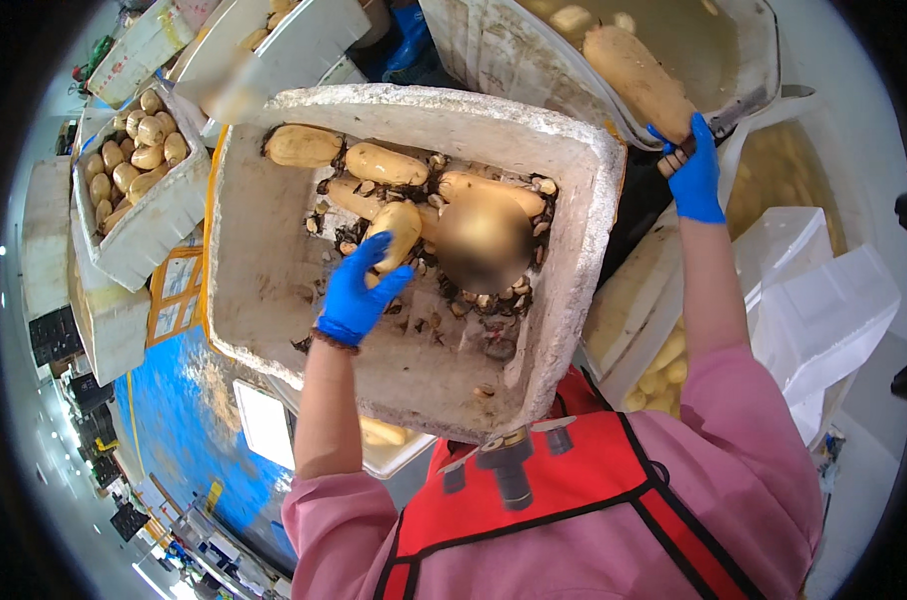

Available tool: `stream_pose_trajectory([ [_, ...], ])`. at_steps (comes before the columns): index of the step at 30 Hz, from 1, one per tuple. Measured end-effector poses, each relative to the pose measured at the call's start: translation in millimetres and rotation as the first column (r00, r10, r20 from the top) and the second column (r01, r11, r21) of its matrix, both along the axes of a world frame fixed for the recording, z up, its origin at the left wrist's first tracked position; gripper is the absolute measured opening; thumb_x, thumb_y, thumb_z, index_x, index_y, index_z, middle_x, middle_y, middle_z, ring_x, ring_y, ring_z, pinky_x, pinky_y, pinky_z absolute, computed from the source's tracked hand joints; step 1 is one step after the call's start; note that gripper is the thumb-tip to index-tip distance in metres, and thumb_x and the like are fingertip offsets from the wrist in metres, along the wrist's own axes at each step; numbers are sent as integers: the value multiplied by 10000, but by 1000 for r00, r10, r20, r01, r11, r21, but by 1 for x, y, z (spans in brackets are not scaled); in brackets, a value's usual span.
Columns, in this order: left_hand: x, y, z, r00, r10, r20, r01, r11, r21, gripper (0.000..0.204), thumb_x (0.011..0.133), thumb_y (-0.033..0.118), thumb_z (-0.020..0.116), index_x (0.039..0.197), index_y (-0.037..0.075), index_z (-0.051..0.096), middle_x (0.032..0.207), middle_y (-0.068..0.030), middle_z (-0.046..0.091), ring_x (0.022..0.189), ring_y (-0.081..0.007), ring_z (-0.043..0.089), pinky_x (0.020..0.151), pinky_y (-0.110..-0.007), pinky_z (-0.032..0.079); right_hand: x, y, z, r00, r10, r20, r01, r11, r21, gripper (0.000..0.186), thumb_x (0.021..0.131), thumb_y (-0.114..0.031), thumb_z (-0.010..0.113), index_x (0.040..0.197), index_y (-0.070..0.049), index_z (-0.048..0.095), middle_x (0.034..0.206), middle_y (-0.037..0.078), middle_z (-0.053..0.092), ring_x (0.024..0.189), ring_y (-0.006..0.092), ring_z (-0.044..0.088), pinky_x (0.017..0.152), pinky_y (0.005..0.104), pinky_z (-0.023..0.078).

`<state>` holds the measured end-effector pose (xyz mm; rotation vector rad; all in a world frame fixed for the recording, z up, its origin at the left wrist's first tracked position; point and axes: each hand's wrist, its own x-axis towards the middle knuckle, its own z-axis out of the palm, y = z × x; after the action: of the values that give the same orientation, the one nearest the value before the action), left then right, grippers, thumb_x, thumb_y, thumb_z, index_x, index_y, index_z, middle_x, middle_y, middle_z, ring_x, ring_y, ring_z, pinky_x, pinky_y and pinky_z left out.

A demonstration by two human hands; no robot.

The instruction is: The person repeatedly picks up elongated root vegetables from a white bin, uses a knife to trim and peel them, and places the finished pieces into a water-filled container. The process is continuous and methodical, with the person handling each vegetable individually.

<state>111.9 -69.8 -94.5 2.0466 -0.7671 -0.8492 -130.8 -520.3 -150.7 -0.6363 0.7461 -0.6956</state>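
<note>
My left hand [352, 300], in a blue glove, reaches into a large white foam box. Its fingers and thumb are round a short, pale lotus root [399, 228]. Several more lotus roots [387, 164] lie near the box's far side, among dark roots and small cut-off ends [459, 308]. My right hand [698, 178], also in a blue glove, grips the near end of a long lotus root [634, 70] at the upper right. That root is tilted over the edge of a tub of murky water [714, 50]. A blurred patch hides part of the foam box's contents.
The foam box [264, 280] has thick, worn walls. To its left, another foam box [159, 235] is full of lotus roots. On the right stand a tub of cloudy water [784, 180] and clear plastic containers [824, 300]. Blue flooring [189, 430] shows at the lower left.
</note>
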Motion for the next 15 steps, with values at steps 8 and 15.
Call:
stream_pose_trajectory([
  [8,-97,-106,56,469,-36,-883,-769,475,-428,790,815,433,681,1408,57,320,1387,-146,432,1265,-326,427,1061,-484,357,25,217,87,912,408,-49,-385,807,-448,489,877,-187,642,1319,-29,505,1185,37,556,874,83,528,748,248,459],
  [15,-57,0,36,785,361,-503,-591,680,-434,728,700,67,757,1326,31,386,1194,-147,559,1077,-278,578,922,-404,498,57,247,111,804,181,-566,-578,18,-816,315,780,-140,682,1088,-96,633,769,90,651,620,203,618,566,344,499],
])
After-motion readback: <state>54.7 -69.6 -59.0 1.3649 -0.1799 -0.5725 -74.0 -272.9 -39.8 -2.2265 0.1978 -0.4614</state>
